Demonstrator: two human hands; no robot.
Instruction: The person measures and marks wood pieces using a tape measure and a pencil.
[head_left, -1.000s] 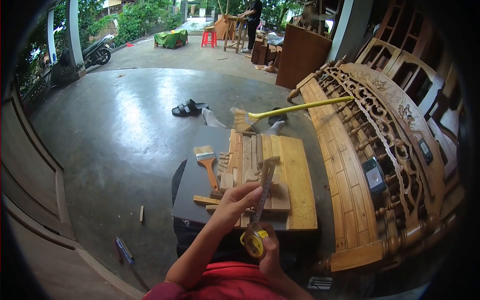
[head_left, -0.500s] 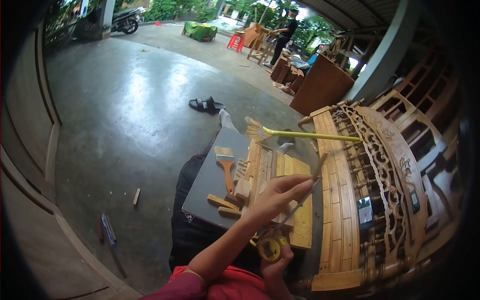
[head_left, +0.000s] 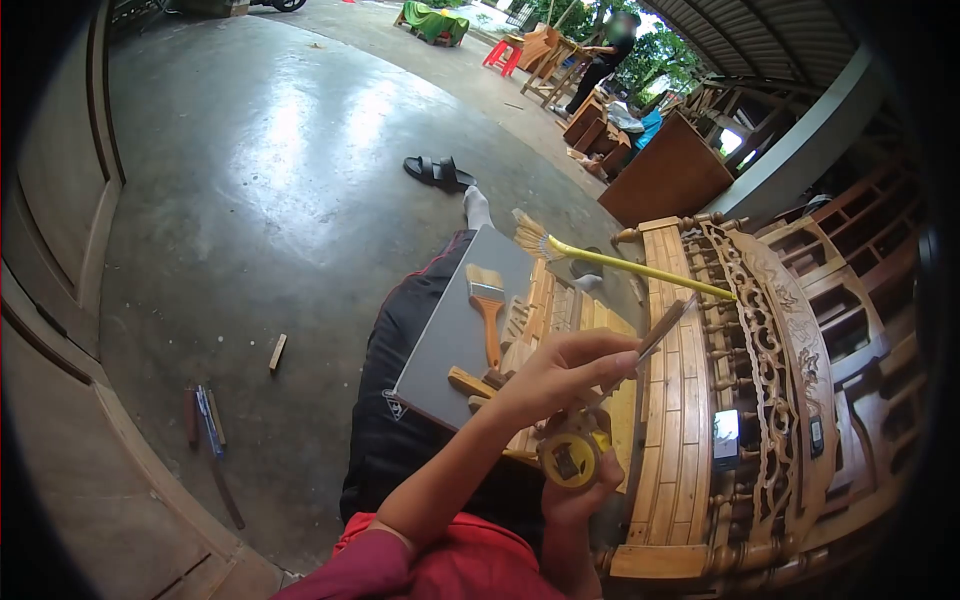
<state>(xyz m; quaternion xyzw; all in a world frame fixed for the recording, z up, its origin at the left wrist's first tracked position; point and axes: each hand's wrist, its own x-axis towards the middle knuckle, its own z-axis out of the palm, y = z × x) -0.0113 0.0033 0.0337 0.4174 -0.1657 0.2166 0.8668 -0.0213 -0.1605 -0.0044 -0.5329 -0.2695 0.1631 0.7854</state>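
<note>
My left hand (head_left: 580,372) reaches across the low grey board (head_left: 440,330) on my lap. Its thumb and fingers are closed on a thin grey-brown strip (head_left: 664,326) that points up and right; I cannot tell its kind. Just below, my right hand (head_left: 590,490) grips a round yellow tape measure (head_left: 568,460), its face turned toward me. A paintbrush (head_left: 488,310) with an orange handle lies on the board, beside carved wooden lettering (head_left: 517,318) and small wood blocks (head_left: 468,382). My left forearm covers part of these pieces.
To the right stands a carved wooden bench (head_left: 670,400) with a phone (head_left: 726,438) on it. A yellow-handled broom (head_left: 640,268) leans across its seat. Pens (head_left: 210,420), a wood scrap (head_left: 277,352) and a sandal (head_left: 438,172) lie on the floor. Another person (head_left: 600,65) stands far back.
The view has shifted, so the scene sits further right. My right hand has raised the tape measure nearer my left hand. The narrow line between the two hands no longer shows.
</note>
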